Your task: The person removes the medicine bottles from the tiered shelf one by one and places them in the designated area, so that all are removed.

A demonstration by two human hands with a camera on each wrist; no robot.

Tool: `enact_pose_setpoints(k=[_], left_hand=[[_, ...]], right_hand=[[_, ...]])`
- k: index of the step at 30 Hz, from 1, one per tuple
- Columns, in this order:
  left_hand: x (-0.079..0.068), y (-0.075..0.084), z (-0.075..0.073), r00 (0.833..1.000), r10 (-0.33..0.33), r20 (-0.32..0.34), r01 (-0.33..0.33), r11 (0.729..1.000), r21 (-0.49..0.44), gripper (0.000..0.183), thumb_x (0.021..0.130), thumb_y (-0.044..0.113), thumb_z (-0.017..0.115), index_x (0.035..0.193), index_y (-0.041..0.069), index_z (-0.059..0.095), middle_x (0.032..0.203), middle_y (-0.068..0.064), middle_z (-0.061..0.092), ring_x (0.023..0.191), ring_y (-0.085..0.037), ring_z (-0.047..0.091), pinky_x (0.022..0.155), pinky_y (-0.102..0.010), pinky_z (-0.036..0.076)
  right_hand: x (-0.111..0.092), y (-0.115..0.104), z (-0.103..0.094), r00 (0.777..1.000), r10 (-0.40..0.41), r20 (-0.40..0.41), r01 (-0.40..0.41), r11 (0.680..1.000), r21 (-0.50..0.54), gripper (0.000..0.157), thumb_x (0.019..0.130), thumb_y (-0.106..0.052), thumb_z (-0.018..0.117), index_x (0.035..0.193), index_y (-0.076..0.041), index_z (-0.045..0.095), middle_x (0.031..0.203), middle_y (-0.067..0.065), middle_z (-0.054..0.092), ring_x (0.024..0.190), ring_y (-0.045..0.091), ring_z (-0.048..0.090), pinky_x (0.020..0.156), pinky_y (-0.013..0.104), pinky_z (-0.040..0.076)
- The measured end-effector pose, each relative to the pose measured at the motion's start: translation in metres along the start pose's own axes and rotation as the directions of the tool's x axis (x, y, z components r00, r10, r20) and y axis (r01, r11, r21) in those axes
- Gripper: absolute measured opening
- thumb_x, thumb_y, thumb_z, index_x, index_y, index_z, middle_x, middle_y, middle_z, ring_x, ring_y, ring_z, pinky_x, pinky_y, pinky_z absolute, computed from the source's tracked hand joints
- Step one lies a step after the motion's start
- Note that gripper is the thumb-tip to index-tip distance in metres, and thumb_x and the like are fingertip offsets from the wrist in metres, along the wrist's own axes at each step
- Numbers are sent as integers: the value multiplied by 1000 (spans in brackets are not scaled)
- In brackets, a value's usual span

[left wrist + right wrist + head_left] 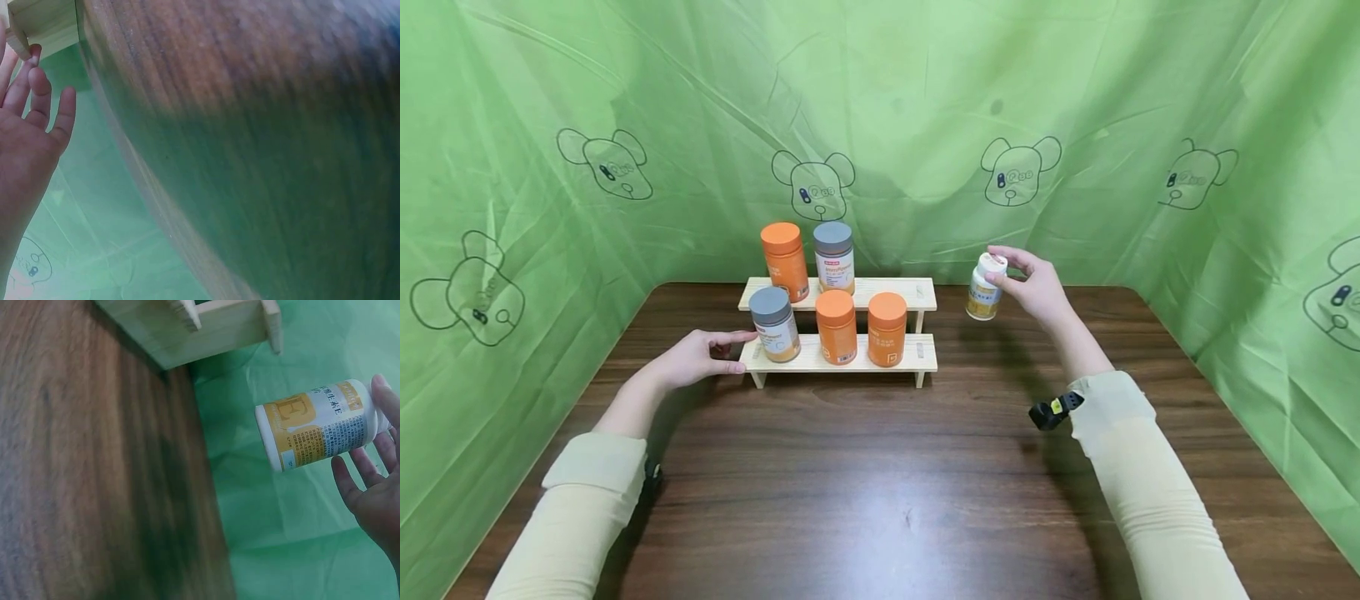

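Note:
My right hand (1036, 287) grips a small white vitamin bottle (982, 296) by its white cap, to the right of a two-tier wooden rack (917, 353). In the right wrist view the bottle's yellow-and-white label (315, 425) shows a large E, and its base hangs over the table. At the rack's left end, my left hand (698, 360) holds the lower tier between thumb and fingers. Beside those fingers stands a grey-lidded bottle (777, 333). Only part of the rack end (50, 22) appears in the left wrist view, next to the fingertips.
Two orange bottles (837, 329) (887, 332) share the lower tier with the grey-lidded one. On the upper tier stand another orange bottle (785, 265) and a second grey-lidded bottle (835, 260). Green cloth (910, 100) surrounds the brown table (820, 467) at the back and sides.

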State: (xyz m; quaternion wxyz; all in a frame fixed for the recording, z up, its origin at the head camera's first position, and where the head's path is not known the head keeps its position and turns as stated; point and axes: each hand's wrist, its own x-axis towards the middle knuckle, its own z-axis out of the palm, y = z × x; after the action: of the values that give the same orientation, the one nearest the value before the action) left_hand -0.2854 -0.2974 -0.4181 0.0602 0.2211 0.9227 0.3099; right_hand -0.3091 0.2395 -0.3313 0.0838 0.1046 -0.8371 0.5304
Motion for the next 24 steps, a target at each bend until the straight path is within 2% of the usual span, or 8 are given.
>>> enact_pose_setpoints(k=[4,12,19,24], left_hand=[[0,-1,1,1000,-1,3,1,1000,-7,61,77,38,76,133,23,57,75,-1,51,76,-18,47,63,-28,40],[0,-2,0,1000,-1,6,1,1000,-8,61,77,38,76,133,23,57,75,-1,51,75,-18,47,63,-28,40],[1,0,0,1000,-12,13,12,1000,-21,61,77,39,76,133,23,56,75,-1,51,75,-17,46,62,-28,39],[0,0,0,1000,-18,10,18,1000,-21,61,77,38,77,133,23,57,74,-1,50,73,-17,46,61,-28,39]], right_hand=[[1,14,0,1000,19,13,-19,1000,-6,52,84,-23,73,131,-13,56,132,12,56,120,30,50,98,46,39],[0,34,8,1000,14,0,-14,1000,20,52,85,-14,71,132,-4,53,132,18,54,119,32,50,99,46,39],[2,50,18,998,45,-37,-41,995,96,51,84,-8,70,131,0,53,127,21,57,104,14,56,88,26,42],[4,61,25,996,72,-58,-64,989,136,51,84,-8,71,131,-2,53,128,20,57,99,7,54,86,24,41]])
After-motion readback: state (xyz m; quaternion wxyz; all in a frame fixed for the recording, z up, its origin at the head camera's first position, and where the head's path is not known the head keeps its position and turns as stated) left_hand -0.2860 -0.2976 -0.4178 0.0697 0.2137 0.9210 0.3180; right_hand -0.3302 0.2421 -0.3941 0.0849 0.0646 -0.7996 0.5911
